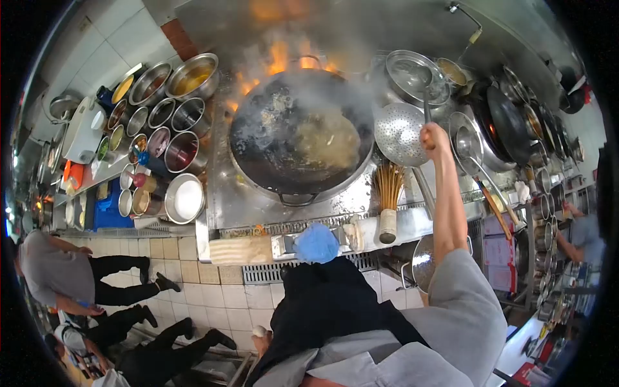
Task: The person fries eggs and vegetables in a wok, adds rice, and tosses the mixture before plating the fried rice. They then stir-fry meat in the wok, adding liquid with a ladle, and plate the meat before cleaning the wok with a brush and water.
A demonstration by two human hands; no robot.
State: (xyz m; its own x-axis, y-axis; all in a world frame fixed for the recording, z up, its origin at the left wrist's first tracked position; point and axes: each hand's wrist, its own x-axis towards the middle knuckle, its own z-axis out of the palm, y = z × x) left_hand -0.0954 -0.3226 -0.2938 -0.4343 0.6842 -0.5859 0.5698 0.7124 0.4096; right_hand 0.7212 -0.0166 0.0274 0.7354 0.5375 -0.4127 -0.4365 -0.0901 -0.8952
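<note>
Grey metal makes up the long-handled ladle (426, 106), which stands near the far right corner of the stainless-steel counter (348, 205), its bowl end over the shallow round steel basin of clear liquid (393, 82); whether it dips in is hard to tell. Just beside, nearer the front edge, lies the round perforated steel skimmer (394, 132), its handle running toward that edge behind the forearm.

As for progress, the large round black wok (258, 171) appears well heated: smoke rises from it, and orange flames (277, 59) show along its far rim. A cloudy yellowish pool of liquid (330, 143) lies in it, so filling seems at least begun; I make out no solid food there, and how much remains cannot be judged.

The right hand (436, 140) is curled tight around the ladle's handle, the arm stretched over the counter's front edge. The left hand (262, 342) hangs low beside the black apron (329, 293), mostly hidden; a small white object (259, 331) shows at it, but I cannot tell whether the fingers close on it.

Farther out, a bundled blue cloth (316, 243) sits at the front edge, with a brown bristle brush (388, 193) to its right.
</note>
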